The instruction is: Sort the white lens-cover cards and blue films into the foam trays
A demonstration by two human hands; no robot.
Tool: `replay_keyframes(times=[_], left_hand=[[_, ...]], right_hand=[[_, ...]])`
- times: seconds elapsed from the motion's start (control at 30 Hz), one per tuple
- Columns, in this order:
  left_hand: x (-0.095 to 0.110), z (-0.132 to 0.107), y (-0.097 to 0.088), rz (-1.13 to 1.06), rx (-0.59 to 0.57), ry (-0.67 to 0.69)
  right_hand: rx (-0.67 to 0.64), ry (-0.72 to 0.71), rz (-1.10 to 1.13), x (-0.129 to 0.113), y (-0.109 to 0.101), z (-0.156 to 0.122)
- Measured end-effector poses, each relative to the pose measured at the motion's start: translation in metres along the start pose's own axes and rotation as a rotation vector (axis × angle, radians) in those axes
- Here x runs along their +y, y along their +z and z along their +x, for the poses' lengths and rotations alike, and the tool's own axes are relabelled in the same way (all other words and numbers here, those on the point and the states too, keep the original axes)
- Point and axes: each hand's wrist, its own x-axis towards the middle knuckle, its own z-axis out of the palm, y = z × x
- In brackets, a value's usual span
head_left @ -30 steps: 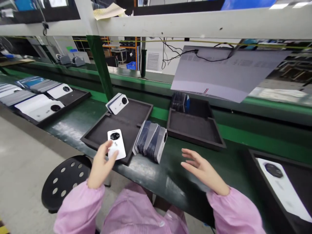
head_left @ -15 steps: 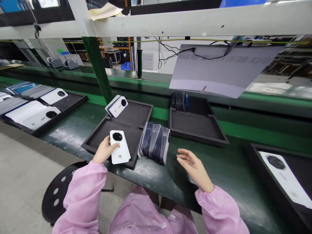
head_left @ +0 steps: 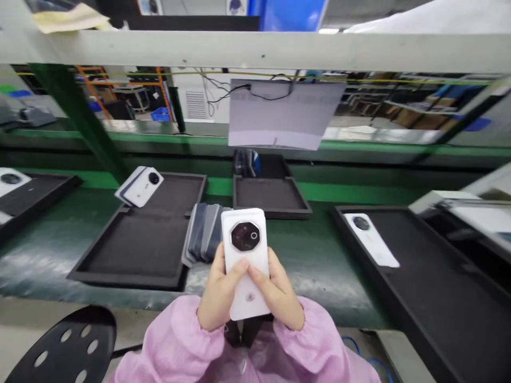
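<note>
Both hands grip a small stack of white phone back covers (head_left: 248,256), tilted up in front of my body above the bench's front edge. The top cover has a dark octagonal camera window near its upper end. My left hand (head_left: 217,292) wraps the left side and my right hand (head_left: 282,294) the right, thumbs lying across the front. Just behind, partly hidden by the held covers, stands a dense row of dark-edged covers (head_left: 202,234) on the bench. More white covers (head_left: 140,187) lean over the left edge of a black tray (head_left: 138,247).
At the back, another black tray (head_left: 271,194) carries a bundle of dark covers (head_left: 246,162). To the right, a long black tray (head_left: 431,298) bears a white cover (head_left: 371,239). A black stool (head_left: 59,351) stands at lower left. A grey panel (head_left: 283,114) hangs over the bench.
The covers have moved right from above the left tray to in front of my body. My right hand, open before, has closed on them too. The view has swung right.
</note>
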Motion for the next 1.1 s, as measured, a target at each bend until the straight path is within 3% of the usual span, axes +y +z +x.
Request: replay_keyframes(times=[0.1, 0.17, 0.27, 0.4, 0.47, 0.63, 0.83, 1.1], left_hand=[[-0.011, 0.021, 0.024, -0.193, -0.270, -0.207], [-0.017, 0.032, 0.031, -0.239, -0.388, -0.303], [-0.025, 0.046, 0.032, -0.250, -0.471, -0.460], [-0.034, 0.059, 0.027, -0.261, -0.530, -0.480], [-0.039, 0.064, 0.023, -0.262, -0.561, -0.459], [-0.049, 0.075, 0.009, -0.210, -0.638, -0.355], [-0.043, 0.083, -0.001, 0.048, -0.644, -0.206], [-0.042, 0.084, -0.003, 0.087, -0.661, -0.282]], right_hand=[[0.223, -0.071, -0.196, 0.003, -0.030, 0.003], [0.206, -0.118, -0.413, 0.001, -0.055, 0.005], [0.157, -0.172, -0.640, -0.012, -0.085, 0.012], [0.352, -0.356, -0.725, -0.038, -0.104, 0.033], [0.296, -0.401, -0.771, -0.050, -0.108, 0.047], [0.145, -0.338, -0.801, -0.069, -0.106, 0.075], [0.023, -0.246, -0.826, -0.077, -0.102, 0.088], [0.047, -0.252, -0.855, -0.073, -0.100, 0.093]])
